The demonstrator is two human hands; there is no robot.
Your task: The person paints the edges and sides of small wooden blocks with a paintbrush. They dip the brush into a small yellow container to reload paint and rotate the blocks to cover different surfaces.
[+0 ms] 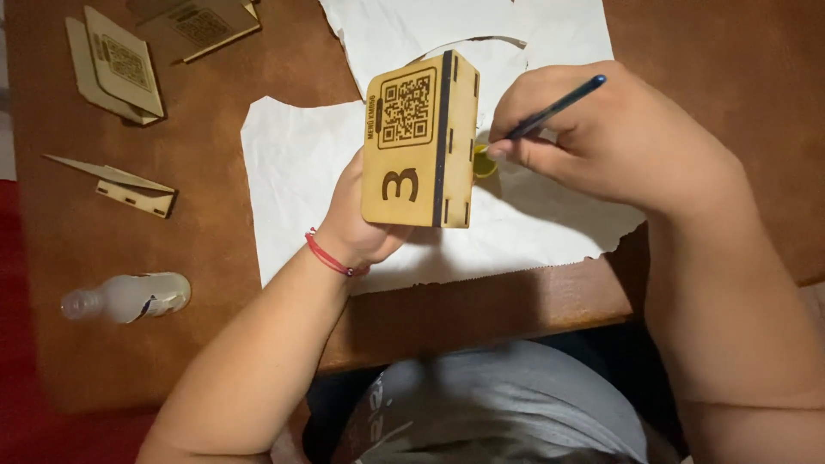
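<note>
Left hand [357,225] holds a wooden box [419,140] upright; right hand [601,137] holds a brush [554,107].

The left grip is closed on the box from behind, above white paper [292,172] on the tabletop [206,249]. The right grip pinches the dark brush, its tip at a small yellow pot [484,163] just right of the box. Far left of the left grip lie a clear bottle [129,297] and loose wooden pieces [120,64].

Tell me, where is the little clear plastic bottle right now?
In the head view, the small clear plastic bottle lies on its side at the left of the brown wooden table, near its front edge, left of the person's left forearm and below the loose wooden pieces.
</note>
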